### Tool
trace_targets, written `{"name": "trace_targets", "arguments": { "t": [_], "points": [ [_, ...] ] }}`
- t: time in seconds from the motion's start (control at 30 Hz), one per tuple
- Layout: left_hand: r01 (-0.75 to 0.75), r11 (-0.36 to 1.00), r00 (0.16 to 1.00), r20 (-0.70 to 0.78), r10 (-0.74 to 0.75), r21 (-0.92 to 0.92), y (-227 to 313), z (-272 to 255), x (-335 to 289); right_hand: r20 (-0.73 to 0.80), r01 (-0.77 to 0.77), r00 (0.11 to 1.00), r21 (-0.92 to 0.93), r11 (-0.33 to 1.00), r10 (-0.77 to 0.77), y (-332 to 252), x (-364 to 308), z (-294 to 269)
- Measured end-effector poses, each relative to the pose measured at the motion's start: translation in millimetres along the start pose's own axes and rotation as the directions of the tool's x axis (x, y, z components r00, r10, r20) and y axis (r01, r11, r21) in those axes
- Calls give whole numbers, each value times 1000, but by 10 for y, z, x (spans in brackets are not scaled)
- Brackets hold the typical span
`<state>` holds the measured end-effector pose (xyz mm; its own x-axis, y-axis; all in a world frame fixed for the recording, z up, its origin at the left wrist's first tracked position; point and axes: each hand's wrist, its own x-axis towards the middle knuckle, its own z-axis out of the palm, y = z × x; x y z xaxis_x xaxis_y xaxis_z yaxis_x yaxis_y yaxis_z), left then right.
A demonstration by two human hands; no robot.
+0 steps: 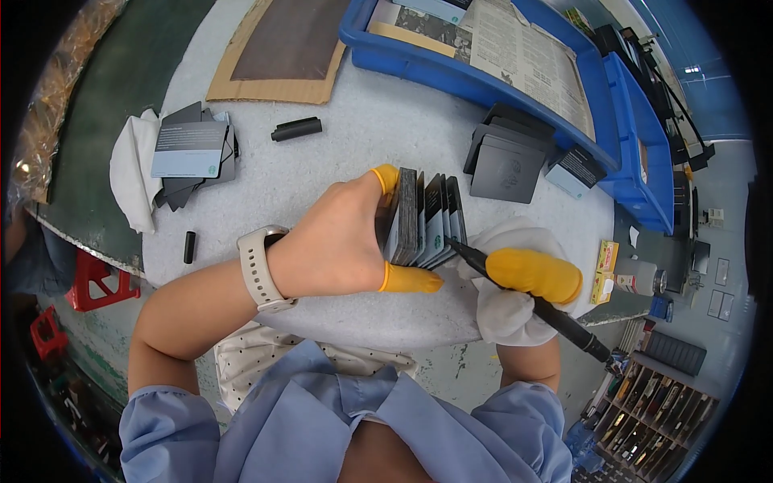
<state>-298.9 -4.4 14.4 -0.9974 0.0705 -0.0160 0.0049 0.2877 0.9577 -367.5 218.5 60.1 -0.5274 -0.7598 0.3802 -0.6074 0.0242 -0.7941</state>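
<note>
Holding a thick stack of cards point(408, 217) on edge with the left grip point(334, 237), closed on it between thumb at the near end and a finger at the far end, both in yellow finger cots point(411, 279). Fanned apart at the stack's right side. Holding a black marker point(564, 322) with the right grip point(527, 278), wrapped in a white glove point(511, 237) plus another yellow cot. Pointing marker tip at the fanned card edges (can't tell touching or just off). Wearing a pale watch point(258, 270) on left wrist. Working just above a white-covered tabletop point(362, 129). Beyond the hands, see a short black cap-like piece point(296, 130), and farther left a small black cylinder point(189, 247). Also have a loose card pile point(189, 149) over a white cloth point(133, 173) at left, and a darker pile point(507, 169) at right, near a newspaper-lined blue tray point(459, 79). See cardboard point(221, 88) under a dark sheet point(290, 40) at far side. At right edge, see yellow boxes point(604, 270) beside a bottle point(636, 278). On the floor at left, see a red stool point(101, 282).
</note>
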Motion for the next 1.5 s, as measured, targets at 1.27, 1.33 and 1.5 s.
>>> {"name": "trace_targets", "arguments": {
  "t": [1.27,1.33,1.5],
  "points": [
    [61,979,998,38,-54,-195,39,-9,25,3,49,999,1,999,-49,-6,22,34],
    [44,983,999,27,-40,-177,39,-11,23,-14,53,998,2,999,-53,3,24,51],
    [40,989,999,24,-37,-140,37,-22,23,-57,18,998,49,999,-16,43,6,61]
  ]
}}
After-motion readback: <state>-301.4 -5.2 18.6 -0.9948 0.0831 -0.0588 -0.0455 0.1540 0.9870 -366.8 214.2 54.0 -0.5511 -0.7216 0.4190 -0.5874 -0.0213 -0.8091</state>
